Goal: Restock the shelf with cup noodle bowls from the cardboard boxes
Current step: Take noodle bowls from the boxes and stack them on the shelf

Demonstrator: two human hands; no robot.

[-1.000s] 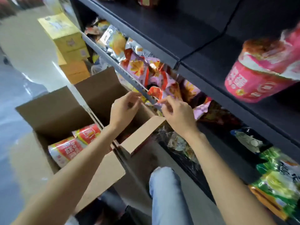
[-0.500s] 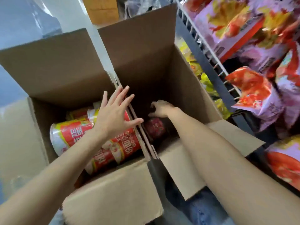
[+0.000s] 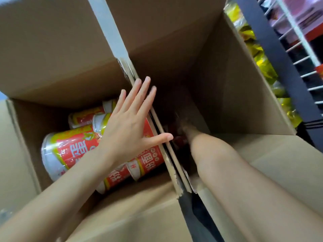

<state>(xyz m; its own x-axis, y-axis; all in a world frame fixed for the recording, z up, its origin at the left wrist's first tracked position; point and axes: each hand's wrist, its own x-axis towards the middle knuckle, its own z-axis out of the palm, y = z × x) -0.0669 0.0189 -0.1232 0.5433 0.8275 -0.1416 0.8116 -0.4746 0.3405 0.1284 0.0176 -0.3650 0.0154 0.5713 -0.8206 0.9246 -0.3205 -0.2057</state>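
Note:
Two open cardboard boxes stand side by side below me. The left box (image 3: 57,49) holds several red-and-yellow cup noodle bowls (image 3: 70,151) lying on their sides. My left hand (image 3: 129,123) hovers above them with fingers spread flat, its thumb at the boxes' shared edge. My right arm reaches deep into the right box (image 3: 244,95). My right hand (image 3: 186,127) is blurred in the dark bottom, next to a dark red bowl (image 3: 180,139). Whether it grips anything I cannot make out.
The shelf's dark upright post (image 3: 272,55) with white wire racks (image 3: 304,58) runs along the right. Yellow snack bags (image 3: 264,65) lie behind the right box. Cardboard flaps (image 3: 272,170) stick out toward me on both boxes.
The view has dropped from the shelf to the boxes. Both hands left the shelf's snack bags. My right hand has gone deeper into the right box; my left hand stays spread over the left box.

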